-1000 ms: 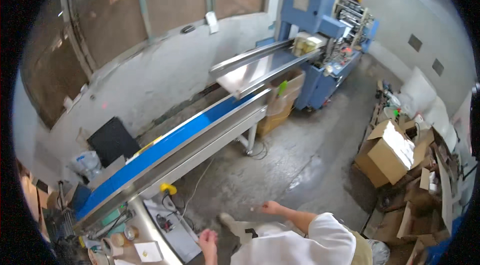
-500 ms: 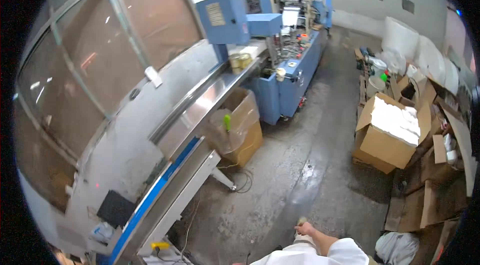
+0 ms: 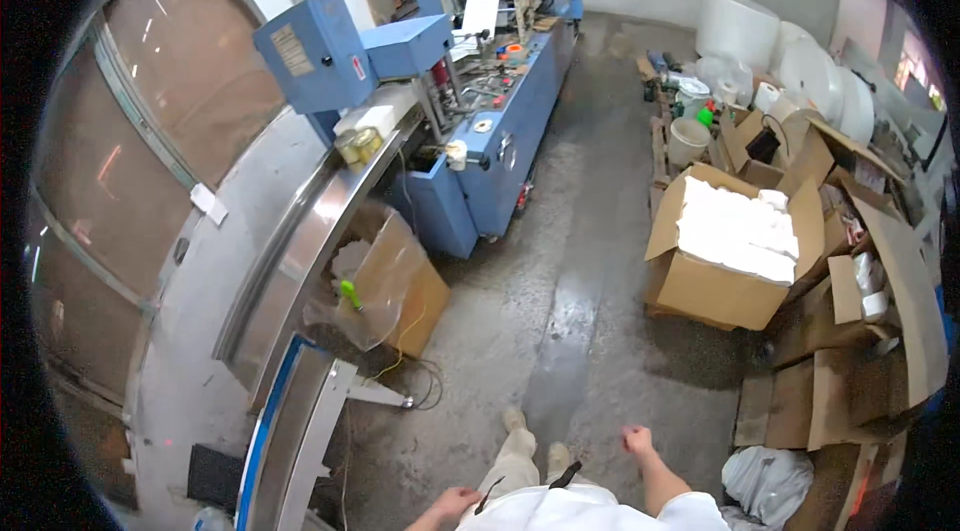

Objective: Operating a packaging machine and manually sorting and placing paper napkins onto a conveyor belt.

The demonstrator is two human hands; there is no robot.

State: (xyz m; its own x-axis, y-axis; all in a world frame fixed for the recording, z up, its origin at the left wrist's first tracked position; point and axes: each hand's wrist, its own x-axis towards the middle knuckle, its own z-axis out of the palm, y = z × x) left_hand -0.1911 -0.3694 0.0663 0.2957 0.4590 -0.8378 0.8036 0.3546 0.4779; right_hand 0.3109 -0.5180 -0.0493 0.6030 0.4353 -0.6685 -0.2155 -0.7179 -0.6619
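Observation:
My right hand (image 3: 636, 440) hangs in front of my white sleeve, over the grey floor. Its fingers are curled in, and nothing shows in them. Low at my left side is my left hand (image 3: 457, 503), small in view, its fingers bent and close together, with no object visible in it. Dark cords (image 3: 566, 476) lie against my white top near my waist. Below, my legs in light trousers (image 3: 515, 458) stand in a stride. Neither hand touches the machine or the boxes.
On the left runs a steel conveyor (image 3: 300, 281) to a blue machine (image 3: 500, 151). A lined carton (image 3: 420, 316) stands below it, with a cable (image 3: 430, 386) on the floor. At right are a carton of white packs (image 3: 715, 296), flattened cardboard (image 3: 835, 396) and large white rolls (image 3: 737, 31).
The view has turned right and moved ahead, so machine and boxes sit further left. My left hand has come into view. My right hand has swung from my front out to the right.

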